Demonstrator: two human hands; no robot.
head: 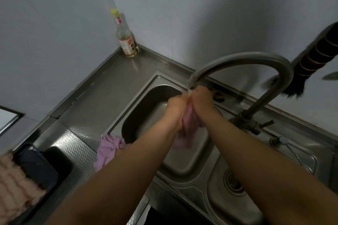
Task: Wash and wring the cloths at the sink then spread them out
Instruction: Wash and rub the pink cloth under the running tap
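- The counter (102, 95) is steel and is fitted into a wall corner; a sink (146, 97) is set into it, with a drainer (301, 159) and a drain (233, 181) on the near right.
- The tap (243, 60) is arched over the basin from the right, and its spout is stopped just above the hands; a thin stream seems to be falling onto them, though the flow is blurred.
- A pink cloth (188, 126) is held over the basin, bunched between both hands, with its loose end hung down between the wrists.
- A second cloth (108, 150) is draped over the sink's left rim, partly on the counter, near the left forearm; it is judged not yet washed, though wetness cannot be told.
- The left hand (175, 109) is closed in a fist round the cloth's upper part.
- The right hand (202, 102) is likewise curled tight round it, touching the left, knuckles up.
- The step in hand is judged to be rubbing under the water. It is done best if the fists are worked against each other so fabric is scrubbed on fabric, and if the bunch is kept directly under the spout.
- The grip should be shifted along the cloth so that the hanging end is rinsed too.
- The work should be kept low over the basin so splashing onto the counter is limited.
- A bottle (125, 36) is stood in the far corner, well apart.
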